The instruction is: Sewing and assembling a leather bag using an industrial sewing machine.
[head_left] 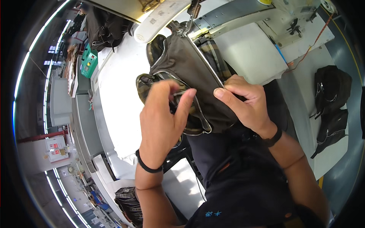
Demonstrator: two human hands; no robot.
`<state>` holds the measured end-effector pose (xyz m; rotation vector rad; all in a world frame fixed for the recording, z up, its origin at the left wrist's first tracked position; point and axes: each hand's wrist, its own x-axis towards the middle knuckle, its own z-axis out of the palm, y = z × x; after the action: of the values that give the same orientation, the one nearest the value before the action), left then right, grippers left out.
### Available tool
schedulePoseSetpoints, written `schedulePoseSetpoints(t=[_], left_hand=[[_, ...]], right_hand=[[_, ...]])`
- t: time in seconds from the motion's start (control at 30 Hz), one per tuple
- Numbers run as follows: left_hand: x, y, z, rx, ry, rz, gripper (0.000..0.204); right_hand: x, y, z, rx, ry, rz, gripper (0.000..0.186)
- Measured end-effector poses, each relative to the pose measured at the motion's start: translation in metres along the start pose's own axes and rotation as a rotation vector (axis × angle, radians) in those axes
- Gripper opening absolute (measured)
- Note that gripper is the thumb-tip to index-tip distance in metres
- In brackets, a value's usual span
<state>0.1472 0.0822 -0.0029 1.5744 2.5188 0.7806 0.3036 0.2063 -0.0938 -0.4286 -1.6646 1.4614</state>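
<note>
An unfinished dark brown fabric bag (180, 57) with metal-toothed zippers and plaid lining lies in front of me, its far end under the sewing machine (243, 17). My right hand (249, 104) pinches the edge of the long straight zipper (207, 62) between thumb and fingers. Above the curved zipper opening (201, 114) hovers my left hand (161, 117), thumb and fingers apart and slightly blurred, with nothing seen in it. Checked lining shows behind its fingers. The needle area is partly hidden by the machine head.
White sheets (118, 91) cover the table on the left. More dark bag pieces (330, 91) lie at the right, and others (104, 28) sit at the far left. A green box-like device (89, 60) stands beyond the left table edge. A plaid piece (129, 203) is at lower left.
</note>
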Motion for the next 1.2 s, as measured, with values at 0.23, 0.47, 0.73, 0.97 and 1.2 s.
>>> schedulePoseSetpoints(t=[0.23,0.47,0.73,0.97,1.2], left_hand=[[-0.013,0.000,0.016,-0.214,-0.282,-0.179,0.042],[-0.010,0.002,0.022,-0.184,-0.289,-0.126,0.035],[-0.015,-0.007,0.027,-0.354,-0.532,-0.329,0.037],[-0.068,0.000,0.029,-0.450,0.023,-0.200,0.033],[-0.081,-0.015,0.038,-0.382,0.190,-0.040,0.032]], right_hand=[[0.000,0.009,-0.004,-0.012,-0.035,0.038,0.016],[0.001,0.009,-0.002,-0.003,-0.008,0.004,0.015],[0.000,0.009,-0.002,0.007,0.006,0.012,0.015],[0.003,-0.009,-0.007,0.175,-0.019,0.178,0.020],[0.008,-0.022,-0.003,0.176,-0.026,0.226,0.020]])
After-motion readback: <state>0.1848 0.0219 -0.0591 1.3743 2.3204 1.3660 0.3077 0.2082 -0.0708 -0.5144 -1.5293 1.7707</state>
